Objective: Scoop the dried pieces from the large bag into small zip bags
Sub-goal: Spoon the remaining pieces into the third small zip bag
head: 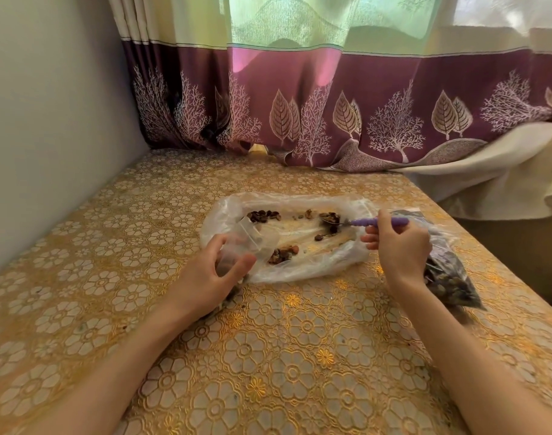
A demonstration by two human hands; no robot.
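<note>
Over the near half of the counter [268, 356] both hands reach forward, well apart from each other. The left hand [211, 277] curls its fingers and thumb round a small clear zip bag [252, 243], holding it tilted with its mouth toward the large bag. The right hand [400, 249] pinches the purple handle of a spoon [359, 221], whose metal bowl lies in a cluster of dried pieces [329, 218] at the far right of the large bag.

That large bag [299, 268] is thin clear plastic, spread flat and open on the counter between the two hands. Dark and tan dried pieces sit in it in separate little heaps: one at the far left, one under the spoon, a few loose ones in the middle, and one near the front edge just beside the small zip bag.

Behind and beneath the right wrist lies a filled bag [447, 274] of dark pieces, stretching toward the counter's right edge. Some dark bits show on the counter below the left hand, too blurred to make out.

A gold cloth with a white flower pattern covers the counter. At its far edge hangs a curtain [362, 105], maroon below with white trees and leaf shapes, pale green above. A plain wall [48, 120] closes the left side.
</note>
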